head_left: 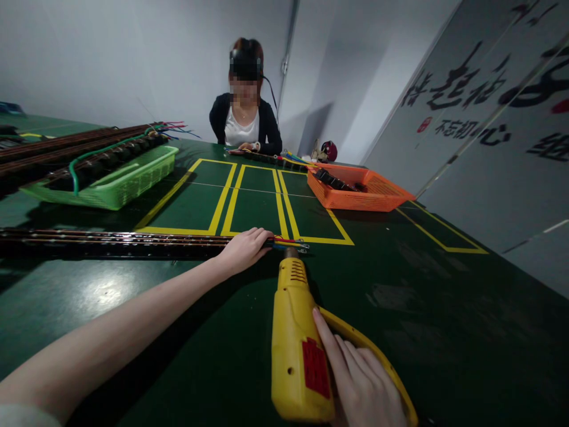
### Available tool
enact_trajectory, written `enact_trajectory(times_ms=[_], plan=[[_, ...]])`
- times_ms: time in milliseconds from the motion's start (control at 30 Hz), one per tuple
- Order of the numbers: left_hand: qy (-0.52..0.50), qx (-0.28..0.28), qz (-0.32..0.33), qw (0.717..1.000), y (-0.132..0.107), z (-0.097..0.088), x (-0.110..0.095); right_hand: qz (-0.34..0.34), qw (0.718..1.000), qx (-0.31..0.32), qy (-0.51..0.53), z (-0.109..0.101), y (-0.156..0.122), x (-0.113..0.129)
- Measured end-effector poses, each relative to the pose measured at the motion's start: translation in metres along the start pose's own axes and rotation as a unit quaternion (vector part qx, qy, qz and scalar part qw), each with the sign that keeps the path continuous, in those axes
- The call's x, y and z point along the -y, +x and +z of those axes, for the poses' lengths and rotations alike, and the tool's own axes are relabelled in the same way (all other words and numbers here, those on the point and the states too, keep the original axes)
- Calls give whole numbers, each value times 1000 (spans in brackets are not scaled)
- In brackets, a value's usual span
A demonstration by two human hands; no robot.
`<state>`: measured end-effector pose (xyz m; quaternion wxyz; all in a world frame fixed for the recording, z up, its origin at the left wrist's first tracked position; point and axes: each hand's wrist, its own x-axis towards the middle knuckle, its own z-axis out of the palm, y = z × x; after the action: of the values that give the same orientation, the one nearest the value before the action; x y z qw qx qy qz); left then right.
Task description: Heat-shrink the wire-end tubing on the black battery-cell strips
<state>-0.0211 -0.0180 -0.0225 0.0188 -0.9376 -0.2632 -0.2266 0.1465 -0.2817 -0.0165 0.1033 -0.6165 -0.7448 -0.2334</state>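
My right hand (pixel 367 376) is wrapped round the handle of a yellow heat gun (pixel 291 338) with a red label. Its metal nozzle points away from me, close to the ends of several coloured wires (pixel 288 242) tipped with metal terminals. These wires come out of a long dark wire harness (pixel 133 244) lying across the table from the left. My left hand (pixel 249 248) is closed over the harness near its right end, just behind the loose wires. The fingers' undersides are hidden.
On the left, a green basket (pixel 146 178) bears more dark harnesses (pixel 89 142). An orange basket (pixel 360 198) with black parts stands at the back right. Yellow tape (pixel 249 232) marks rectangles on the green table (pixel 444 332). A person (pixel 244 118) sits opposite.
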Motion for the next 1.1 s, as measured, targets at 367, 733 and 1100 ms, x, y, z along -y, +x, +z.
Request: enact_trajectory(times_ms=[367, 733, 1100], plan=[[23, 20, -35, 999, 3, -3, -5, 77, 997, 14, -1, 3, -11, -9], [34, 14, -30, 999, 6, 0, -4, 44, 998, -7, -33, 5, 2, 27], [31, 35, -14, 999, 6, -2, 0, 44, 998, 11, -35, 1, 11, 46]])
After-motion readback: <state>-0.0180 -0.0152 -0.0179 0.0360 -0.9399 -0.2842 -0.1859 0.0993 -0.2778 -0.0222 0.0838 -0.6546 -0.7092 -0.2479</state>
